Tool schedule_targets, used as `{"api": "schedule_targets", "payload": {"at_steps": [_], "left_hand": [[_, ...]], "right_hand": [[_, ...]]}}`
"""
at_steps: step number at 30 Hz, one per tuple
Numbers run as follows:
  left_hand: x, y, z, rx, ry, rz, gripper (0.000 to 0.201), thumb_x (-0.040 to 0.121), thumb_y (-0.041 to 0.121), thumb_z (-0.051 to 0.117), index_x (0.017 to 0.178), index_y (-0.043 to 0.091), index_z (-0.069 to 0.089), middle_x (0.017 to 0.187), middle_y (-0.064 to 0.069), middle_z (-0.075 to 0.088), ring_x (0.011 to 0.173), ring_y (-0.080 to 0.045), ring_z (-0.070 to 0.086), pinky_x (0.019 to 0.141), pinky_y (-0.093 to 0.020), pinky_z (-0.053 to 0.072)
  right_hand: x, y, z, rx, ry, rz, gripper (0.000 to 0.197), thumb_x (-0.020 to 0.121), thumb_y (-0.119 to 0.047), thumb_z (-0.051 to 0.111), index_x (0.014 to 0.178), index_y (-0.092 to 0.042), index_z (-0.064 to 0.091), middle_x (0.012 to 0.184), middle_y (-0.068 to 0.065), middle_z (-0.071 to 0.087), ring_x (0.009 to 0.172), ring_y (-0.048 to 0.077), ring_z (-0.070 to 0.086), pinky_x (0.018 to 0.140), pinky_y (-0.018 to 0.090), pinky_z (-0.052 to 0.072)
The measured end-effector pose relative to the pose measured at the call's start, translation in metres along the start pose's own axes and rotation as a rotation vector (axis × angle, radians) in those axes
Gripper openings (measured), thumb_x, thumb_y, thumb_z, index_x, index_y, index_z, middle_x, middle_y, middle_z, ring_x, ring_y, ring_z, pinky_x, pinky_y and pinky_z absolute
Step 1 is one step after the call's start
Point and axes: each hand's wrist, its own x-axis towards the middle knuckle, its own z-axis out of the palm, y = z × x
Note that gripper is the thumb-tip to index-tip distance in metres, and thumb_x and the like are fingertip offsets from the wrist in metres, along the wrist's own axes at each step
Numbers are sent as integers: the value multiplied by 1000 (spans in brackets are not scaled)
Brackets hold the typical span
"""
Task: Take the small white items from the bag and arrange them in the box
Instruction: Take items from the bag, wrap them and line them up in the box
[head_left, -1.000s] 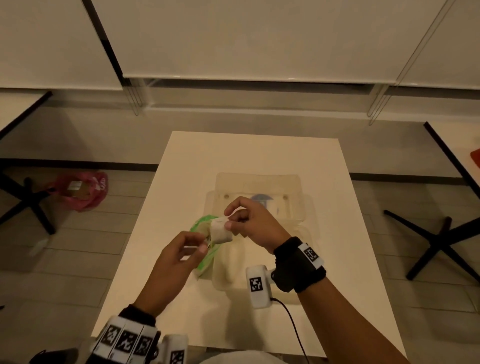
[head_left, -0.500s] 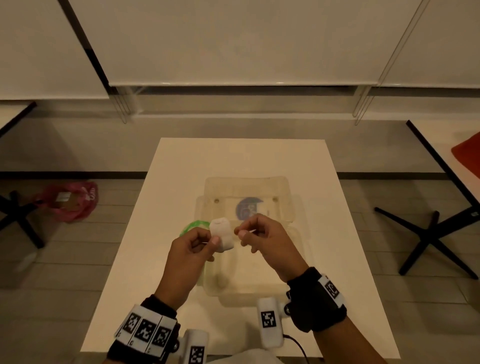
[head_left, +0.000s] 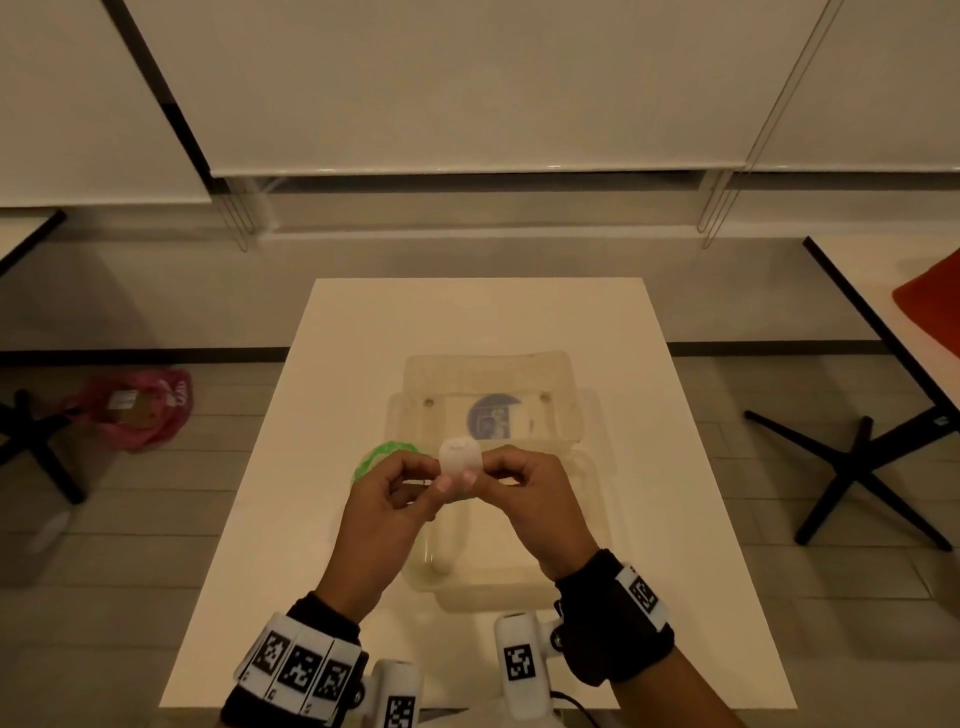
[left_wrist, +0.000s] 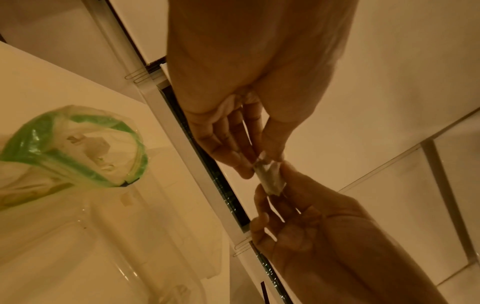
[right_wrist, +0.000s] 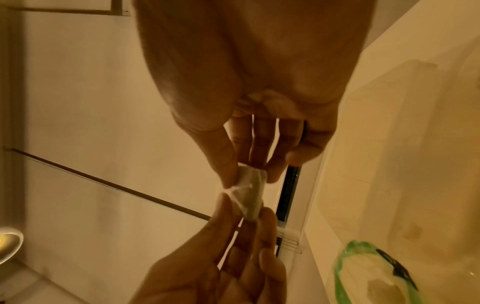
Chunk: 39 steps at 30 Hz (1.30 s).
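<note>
Both hands are raised above the white table (head_left: 363, 364), and between them is one small white item (head_left: 458, 457). The left hand (head_left: 387, 512) pinches its left edge between thumb and fingertips; the right hand (head_left: 530, 506) pinches the opposite edge the same way. The remaining fingers of both hands are curled in loosely. In the left wrist view the item (left_wrist: 270, 176) appears as a thin, translucent packet stretched between the two sets of fingertips; the right wrist view shows it (right_wrist: 250, 193) the same way, slightly crumpled. Its contents cannot be made out in the dim light.

The item is held in the air over the near half of the clear plastic box (head_left: 587, 519), which lies open on the table with its lid (head_left: 561, 374) folded back on the far side. A round blue label (head_left: 491, 418) shows through the lid.

The green-rimmed plastic bag (left_wrist: 78, 144) rests on the table just to the left of the box, mouth open, with pale items visible inside. From the head view only its green edge shows behind the left hand.

A pink bag (head_left: 140, 410) lies on the floor to the left of the table.
</note>
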Motion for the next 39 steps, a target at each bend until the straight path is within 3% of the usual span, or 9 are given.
{"api": "schedule_targets", "payload": {"at_steps": [4, 10, 13, 16, 20, 25, 29, 35, 39], "left_hand": [[0, 4, -6, -10, 7, 27, 10, 90, 13, 70, 99, 9, 68, 100, -7, 72, 84, -19, 71, 70, -24, 52], [0, 5, -2, 94, -18, 71, 4, 92, 10, 69, 89, 10, 72, 87, -4, 73, 79, -16, 68, 74, -22, 51], [0, 6, -3, 81, -45, 66, 10, 95, 4, 64, 95, 10, 71, 94, -4, 73, 80, -18, 71, 72, -23, 50], [-3, 10, -1, 97, -90, 80, 11, 90, 5, 70, 97, 13, 73, 96, -4, 74, 85, -24, 72, 79, -30, 55], [-4, 12, 4, 136, -64, 114, 11, 83, 15, 80, 93, 15, 75, 91, -2, 74, 84, -26, 70, 82, -41, 58], [-4, 11, 5, 195, 15, 149, 5, 84, 16, 79, 86, 19, 77, 82, -2, 74, 79, -24, 69, 80, -49, 57], [-4, 13, 6, 244, -1, 167, 11, 87, 10, 76, 91, 21, 76, 84, 2, 75, 82, -24, 69, 80, -46, 56], [-5, 13, 8, 234, -19, 191, 16, 90, 3, 70, 94, 18, 74, 85, 2, 74, 81, -17, 68, 73, -25, 54], [-2, 10, 9, 181, -1, 152, 16, 90, 1, 69, 96, 16, 72, 86, -3, 74, 83, -22, 70, 76, -29, 57]], "right_hand": [[0, -2, -7, -17, 12, -23, 2, 81, -9, 78, 79, -9, 78, 88, 2, 75, 87, 16, 68, 69, 18, 47], [-1, -6, -9, -35, -8, -92, 4, 82, -13, 78, 79, -11, 79, 88, 4, 74, 88, 25, 68, 70, 35, 50], [-2, -10, -13, 67, 3, -41, 4, 85, -8, 74, 84, -6, 78, 87, 10, 75, 86, 22, 69, 78, 32, 52], [-5, -10, -14, 101, -14, -10, 6, 85, -7, 73, 86, -3, 78, 86, 12, 76, 83, 16, 69, 80, 26, 53], [-9, -10, -11, 111, -38, -18, 8, 86, -9, 73, 88, -3, 79, 88, 16, 75, 86, 18, 67, 85, 30, 53], [-10, -11, -14, 80, -5, -35, 3, 83, -8, 76, 84, -6, 79, 86, 9, 76, 83, 16, 68, 76, 24, 51], [-9, -9, -17, 26, -18, -35, 5, 82, -10, 78, 83, -6, 77, 88, 9, 75, 90, 29, 68, 74, 28, 52], [-10, -8, -16, 29, -13, -33, 7, 81, -8, 78, 85, -3, 77, 93, 8, 75, 92, 28, 69, 75, 31, 53], [-8, -9, -17, 6, -18, -11, 7, 81, -13, 79, 85, -6, 78, 89, 5, 77, 85, 21, 69, 74, 28, 53]]}}
